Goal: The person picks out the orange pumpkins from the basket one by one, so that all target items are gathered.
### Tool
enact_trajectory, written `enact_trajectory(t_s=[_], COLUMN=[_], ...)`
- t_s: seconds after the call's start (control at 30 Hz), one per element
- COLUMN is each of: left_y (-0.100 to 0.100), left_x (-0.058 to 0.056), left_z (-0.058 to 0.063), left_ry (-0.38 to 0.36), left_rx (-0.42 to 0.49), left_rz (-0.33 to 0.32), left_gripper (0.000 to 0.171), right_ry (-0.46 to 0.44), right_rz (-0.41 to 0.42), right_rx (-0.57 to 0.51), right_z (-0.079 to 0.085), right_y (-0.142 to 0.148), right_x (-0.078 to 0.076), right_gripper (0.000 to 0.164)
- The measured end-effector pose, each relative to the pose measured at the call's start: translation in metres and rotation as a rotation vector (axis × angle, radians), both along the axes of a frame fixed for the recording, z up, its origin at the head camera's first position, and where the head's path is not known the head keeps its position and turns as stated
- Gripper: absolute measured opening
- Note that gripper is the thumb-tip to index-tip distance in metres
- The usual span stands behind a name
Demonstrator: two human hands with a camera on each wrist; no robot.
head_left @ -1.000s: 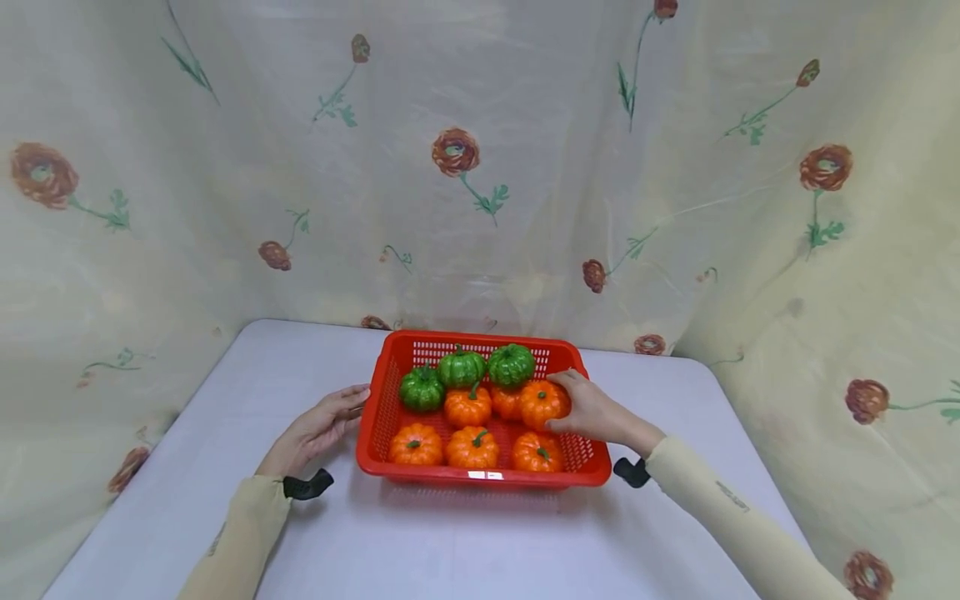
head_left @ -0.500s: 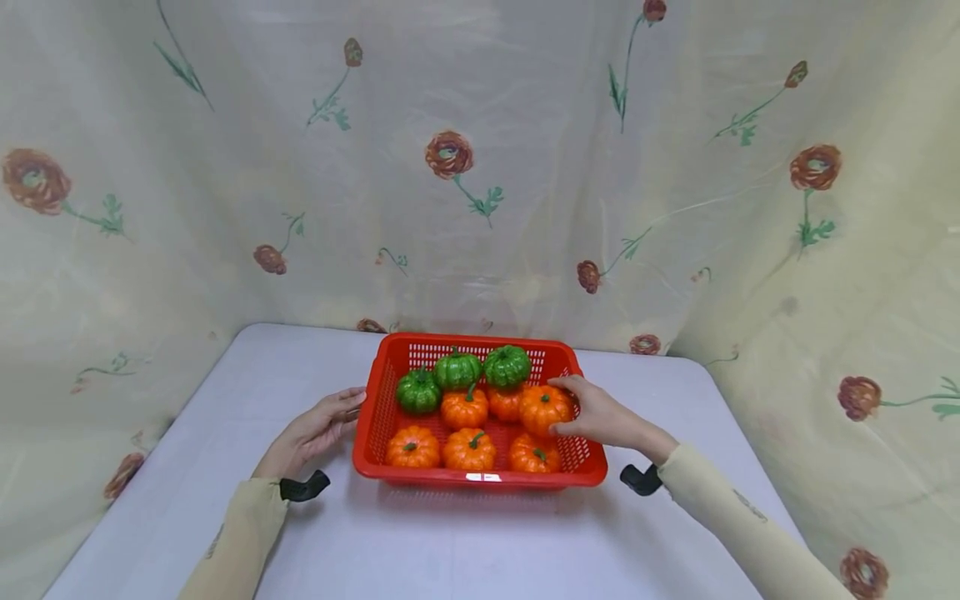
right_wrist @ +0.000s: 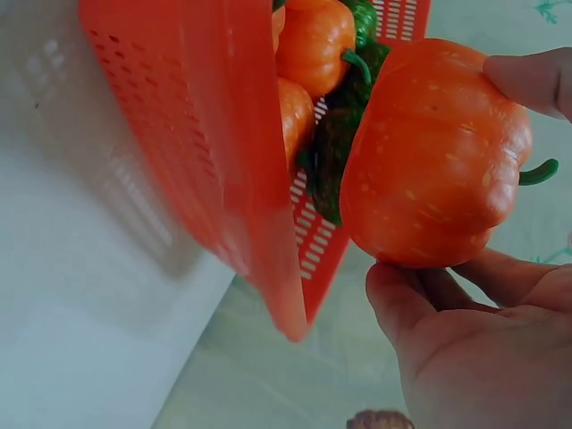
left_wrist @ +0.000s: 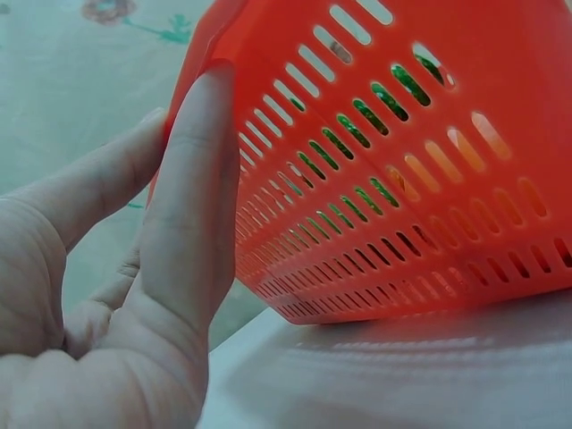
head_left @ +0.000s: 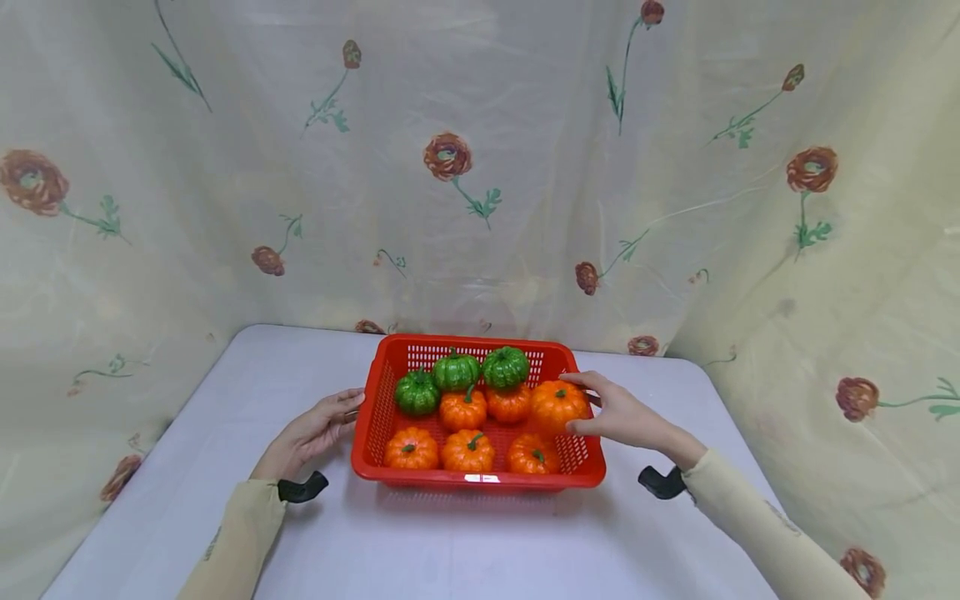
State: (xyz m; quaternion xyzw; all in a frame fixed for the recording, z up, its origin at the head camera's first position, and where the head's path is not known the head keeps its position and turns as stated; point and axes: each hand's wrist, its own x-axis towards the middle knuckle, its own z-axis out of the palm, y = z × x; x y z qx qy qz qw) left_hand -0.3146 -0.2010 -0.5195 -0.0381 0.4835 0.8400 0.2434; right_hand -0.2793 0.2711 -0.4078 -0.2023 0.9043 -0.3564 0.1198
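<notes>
An orange toy pumpkin (head_left: 558, 407) is held by my right hand (head_left: 626, 417) above the right part of the red plastic basket (head_left: 480, 478). In the right wrist view, fingertips grip this pumpkin (right_wrist: 438, 156) from opposite sides, its green stem sticking out to the right. My left hand (head_left: 315, 433) is at the basket's left side. The left wrist view has its fingers (left_wrist: 192, 179) pinching the rim's lip beside the slotted wall (left_wrist: 375, 206). Inside the basket sit three green pumpkins (head_left: 456, 371) along the back and several orange ones (head_left: 468, 451) in the middle and front.
The basket stands on a white table (head_left: 450, 550). Behind and beside the table hangs a pale floral cloth (head_left: 525, 208). A black strap end sticks out at each wrist, the left strap (head_left: 303, 487) and the right strap (head_left: 662, 482).
My right hand has lifted the orange pumpkin and moved it right, toward the basket's right rim. More of the orange pumpkin behind it shows. My left hand has stayed at the left rim.
</notes>
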Motion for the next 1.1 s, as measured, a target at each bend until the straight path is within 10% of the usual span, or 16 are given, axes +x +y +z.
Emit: enact_trajectory(t_s=[0.6, 1.1], left_y=[-0.002, 0.000], left_x=[0.002, 0.000], left_z=[0.002, 0.000], left_ry=[-0.029, 0.000], left_rx=[0.002, -0.016], left_rz=[0.044, -0.003], left_gripper=[0.057, 0.048], right_ry=[0.059, 0.042], right_rz=[-0.108, -0.301], right_rx=[-0.043, 0.024], right_z=[0.018, -0.013], right_y=[0.052, 0.089], right_x=[-0.008, -0.037], right_gripper=[0.072, 0.075])
